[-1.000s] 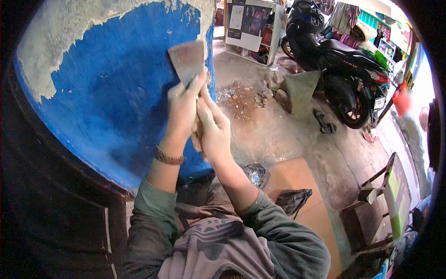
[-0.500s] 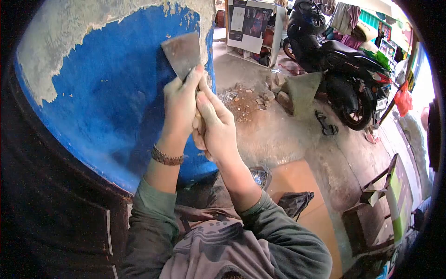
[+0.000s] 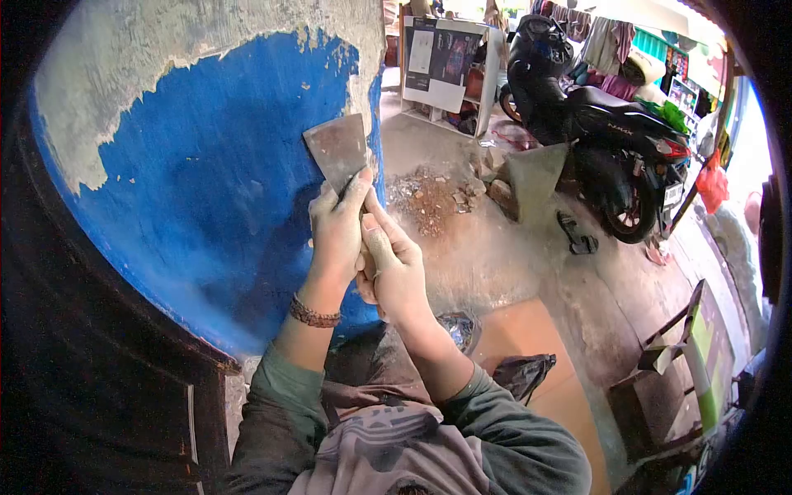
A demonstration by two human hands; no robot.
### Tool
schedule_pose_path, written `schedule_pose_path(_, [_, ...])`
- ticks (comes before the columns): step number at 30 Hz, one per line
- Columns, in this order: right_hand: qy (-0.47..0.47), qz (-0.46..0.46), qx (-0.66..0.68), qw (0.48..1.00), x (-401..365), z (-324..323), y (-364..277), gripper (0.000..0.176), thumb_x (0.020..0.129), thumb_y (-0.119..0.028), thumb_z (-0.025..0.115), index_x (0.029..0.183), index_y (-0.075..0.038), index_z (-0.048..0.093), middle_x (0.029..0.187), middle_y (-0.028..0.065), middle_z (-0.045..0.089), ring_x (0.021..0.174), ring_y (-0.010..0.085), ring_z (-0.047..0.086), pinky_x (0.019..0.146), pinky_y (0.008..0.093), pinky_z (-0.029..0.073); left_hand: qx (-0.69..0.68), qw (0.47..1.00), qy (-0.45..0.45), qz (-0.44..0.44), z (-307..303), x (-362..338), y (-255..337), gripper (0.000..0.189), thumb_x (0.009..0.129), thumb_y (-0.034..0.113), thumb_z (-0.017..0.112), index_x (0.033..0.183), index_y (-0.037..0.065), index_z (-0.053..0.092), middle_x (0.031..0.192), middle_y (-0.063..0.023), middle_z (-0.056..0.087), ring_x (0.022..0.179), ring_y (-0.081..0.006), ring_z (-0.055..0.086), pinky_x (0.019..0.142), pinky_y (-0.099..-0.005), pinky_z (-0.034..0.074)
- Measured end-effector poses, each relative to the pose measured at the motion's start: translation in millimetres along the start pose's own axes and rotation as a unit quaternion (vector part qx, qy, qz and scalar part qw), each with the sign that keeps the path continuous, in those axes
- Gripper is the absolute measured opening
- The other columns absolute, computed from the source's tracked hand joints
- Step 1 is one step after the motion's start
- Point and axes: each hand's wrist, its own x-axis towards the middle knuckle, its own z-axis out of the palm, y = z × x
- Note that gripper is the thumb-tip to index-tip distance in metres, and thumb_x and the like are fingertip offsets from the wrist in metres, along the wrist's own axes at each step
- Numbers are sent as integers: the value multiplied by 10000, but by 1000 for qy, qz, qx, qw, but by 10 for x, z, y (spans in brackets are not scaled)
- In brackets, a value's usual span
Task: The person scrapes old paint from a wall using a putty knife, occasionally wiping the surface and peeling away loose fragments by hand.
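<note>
A paint scraper (image 3: pixel 338 150) with a wide, dull metal blade lies over the blue painted wall (image 3: pixel 198 181), close to its right-hand corner. My left hand (image 3: pixel 337 235) is closed around the handle just below the blade, its thumb along the neck. Lower down, my right hand (image 3: pixel 399 276) grips the handle too, thumb pointing up toward the blade. Pale dust coats both hands. The handle is mostly hidden by my fingers. Above and left of the blade, a bare grey patch (image 3: pixel 91 91) borders the paint with a ragged edge.
Rubble (image 3: pixel 429 202) and a sack (image 3: pixel 536 177) lie on the floor right of the wall. A black motorcycle (image 3: pixel 594 124) stands beyond, near a sandal (image 3: pixel 577 233). Cardboard (image 3: pixel 569 412) with a black plastic bag (image 3: pixel 524 375) is beside me. A dark door (image 3: pixel 99 363) borders the left.
Both hands and the scraper have moved down the wall and slightly right in view. The camera view has shifted a little. Both hands keep their grip.
</note>
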Motion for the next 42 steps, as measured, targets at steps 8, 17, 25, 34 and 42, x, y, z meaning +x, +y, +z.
schedule_pose_path(8, [-4, -37, -8, 999, 155, 121, -212, 418, 975, -189, 458, 1371, -58, 423, 601, -54, 437, 432, 24, 361, 375, 187, 295, 29, 996, -46, -65, 76, 196, 325, 303, 868, 289, 639, 751, 10, 613, 685, 14, 561, 593, -63, 474, 517, -251, 392])
schedule_pose_path(17, [-10, -68, -31, 997, 309, 143, -466, 390, 961, -172, 475, 1316, -10, 481, 724, -49, 545, 527, 1, 412, 462, 164, 348, -34, 995, -64, -75, 196, 365, 493, 209, 892, 214, 599, 917, 7, 606, 812, 1, 557, 693, -59, 508, 587, -220, 419])
schedule_pose_path(25, [-2, -3, -27, 1000, 253, 60, -391, 406, 964, -179, 480, 1349, -56, 454, 656, -55, 482, 463, 13, 382, 400, 182, 316, -59, 998, -11, -31, 263, 231, 344, 271, 867, 293, 622, 761, 45, 601, 665, 0, 546, 528, -67, 470, 444, -238, 360])
schedule_pose_path(34, [5, -2, -108, 994, 143, -15, -298, 397, 962, -184, 469, 1323, -17, 475, 831, -15, 580, 677, 33, 461, 594, 187, 403, -95, 994, -10, -56, 194, 84, 192, 250, 894, 238, 599, 921, -7, 643, 861, -18, 601, 770, -84, 519, 676, -246, 433])
schedule_pose_path(42, [-25, -79, -126, 989, 456, 243, -527, 397, 966, -217, 460, 1321, -42, 475, 852, 48, 558, 657, 65, 446, 569, 209, 357, -54, 997, -50, -30, 246, 615, 692, 291, 863, 315, 631, 790, 35, 598, 758, -17, 577, 654, -88, 521, 544, -258, 417])
